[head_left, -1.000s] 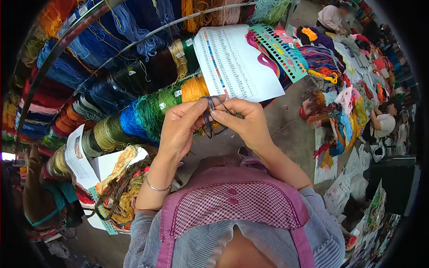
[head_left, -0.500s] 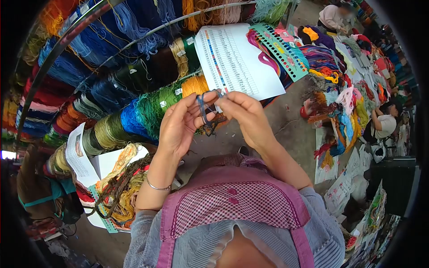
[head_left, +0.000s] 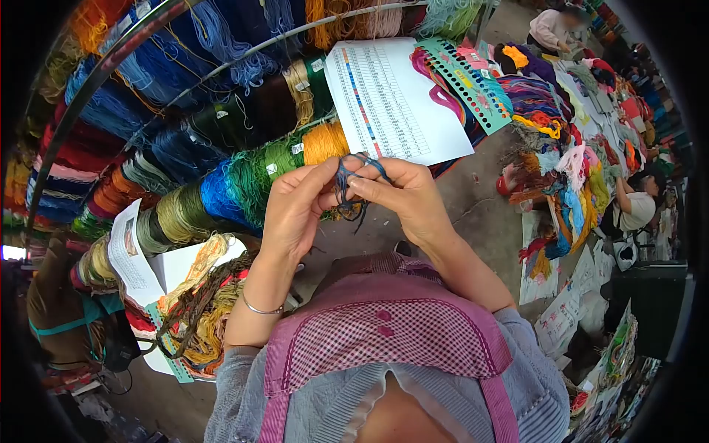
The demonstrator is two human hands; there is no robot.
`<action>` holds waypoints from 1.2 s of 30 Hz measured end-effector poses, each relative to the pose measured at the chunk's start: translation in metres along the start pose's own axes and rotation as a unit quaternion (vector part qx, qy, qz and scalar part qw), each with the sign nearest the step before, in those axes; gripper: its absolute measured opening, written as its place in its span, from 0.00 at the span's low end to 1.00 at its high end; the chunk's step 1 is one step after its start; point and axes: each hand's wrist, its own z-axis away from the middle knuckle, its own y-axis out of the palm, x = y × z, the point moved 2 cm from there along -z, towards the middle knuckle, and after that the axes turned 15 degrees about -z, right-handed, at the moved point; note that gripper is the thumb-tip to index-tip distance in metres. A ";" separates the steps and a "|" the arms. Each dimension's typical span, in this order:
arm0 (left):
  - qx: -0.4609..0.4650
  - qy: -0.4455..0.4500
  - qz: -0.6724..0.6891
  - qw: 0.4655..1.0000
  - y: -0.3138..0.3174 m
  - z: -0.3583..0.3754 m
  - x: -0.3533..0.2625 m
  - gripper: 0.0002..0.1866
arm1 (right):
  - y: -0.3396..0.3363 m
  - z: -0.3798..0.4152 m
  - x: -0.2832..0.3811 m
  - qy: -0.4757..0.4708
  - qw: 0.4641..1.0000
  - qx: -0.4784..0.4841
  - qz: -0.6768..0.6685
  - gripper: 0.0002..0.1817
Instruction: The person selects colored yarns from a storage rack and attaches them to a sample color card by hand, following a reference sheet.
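Note:
A small tangle of blue-grey thread (head_left: 344, 181) is held up between both hands, its loose dark ends hanging below. My left hand (head_left: 299, 199) pinches it from the left with thumb and forefinger. Close against it, my right hand (head_left: 402, 193) grips the thread from the right, a loop passing round its fingers. Behind the fingertips lies an orange skein (head_left: 323, 144), beside a green skein (head_left: 279, 159). A printed chart with a coloured column (head_left: 388, 103) lies just beyond the hands.
Hanging blue skeins (head_left: 221, 44) and a metal rail (head_left: 88, 85) fill the upper left. A green card with holes (head_left: 473, 88) lies by the chart. At lower left is a yarn bundle (head_left: 210, 317). Two people sit at the right, near a table heaped with coloured yarn (head_left: 572, 159).
Both hands have drawn closer together around the thread. The loop has shifted onto the right fingers, and the loose ends hang a little farther right.

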 end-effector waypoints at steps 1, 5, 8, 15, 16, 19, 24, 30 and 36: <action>-0.005 -0.007 -0.003 1.000 -0.004 -0.001 0.003 0.14 | -0.001 0.000 0.000 -0.016 1.000 0.005 0.009 0.08; -0.005 0.000 0.012 1.000 -0.002 -0.001 -0.001 0.16 | -0.003 -0.002 0.001 -0.030 0.999 0.003 -0.021 0.08; -0.014 -0.001 0.015 1.000 0.001 -0.001 -0.002 0.18 | -0.002 -0.001 0.001 -0.010 1.000 0.000 -0.023 0.08; -0.015 -0.004 0.021 1.000 0.003 -0.001 0.002 0.20 | 0.001 -0.006 -0.008 -0.001 0.999 0.014 0.047 0.10; -0.010 -0.003 0.020 1.000 0.002 -0.001 0.004 0.19 | -0.001 -0.007 -0.011 -0.001 0.999 0.015 0.047 0.10; 0.003 0.007 0.015 1.000 0.003 0.000 0.004 0.17 | -0.004 -0.009 -0.016 -0.022 0.996 0.013 0.083 0.09; 0.016 0.008 0.020 1.000 -0.005 0.001 0.009 0.16 | -0.002 -0.010 -0.014 -0.067 0.990 -0.017 0.121 0.08; 0.167 0.070 -0.037 0.983 0.015 0.005 -0.011 0.45 | 0.010 0.012 0.022 0.180 0.967 0.151 -0.094 0.07; 0.123 0.067 -0.382 0.913 0.018 -0.030 0.001 0.12 | -0.043 0.060 0.138 0.002 0.913 0.010 0.407 0.05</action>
